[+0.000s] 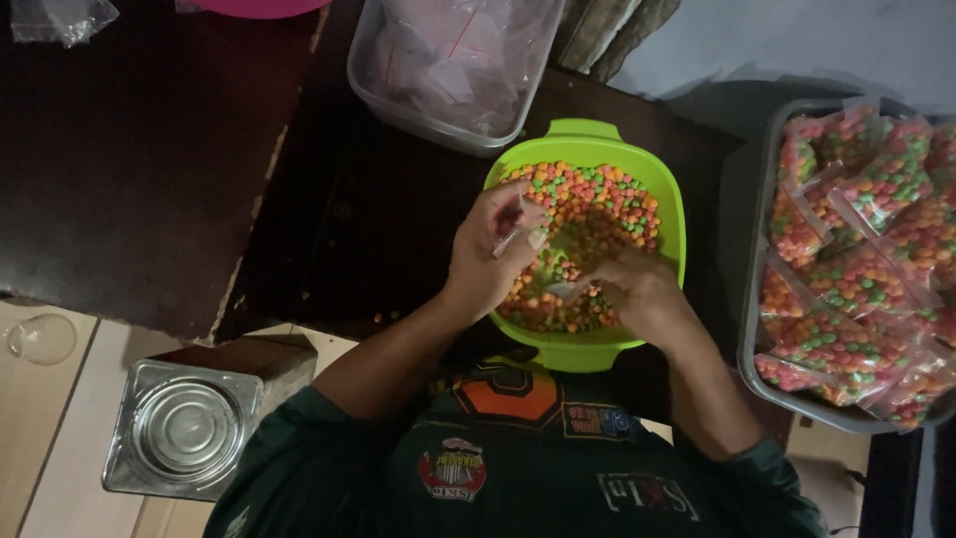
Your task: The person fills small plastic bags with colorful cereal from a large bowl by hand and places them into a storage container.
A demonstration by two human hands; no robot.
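A lime-green bowl [597, 139] full of small orange, green and pink candies [607, 204] sits on a dark table in front of me. Both hands work over it. My left hand [488, 254] pinches the top of a small clear plastic bag [533, 239] held open above the candies. My right hand [637, 289] rests low in the bowl at the bag's lower end, fingers curled into the candies; what it grips is partly hidden.
A grey tray [749, 329] at the right holds several filled candy bags [856, 269]. A clear tub [448, 70] of empty bags stands behind the bowl. A square metal tin [184, 428] sits on the floor at lower left, near a glass lid [42, 339].
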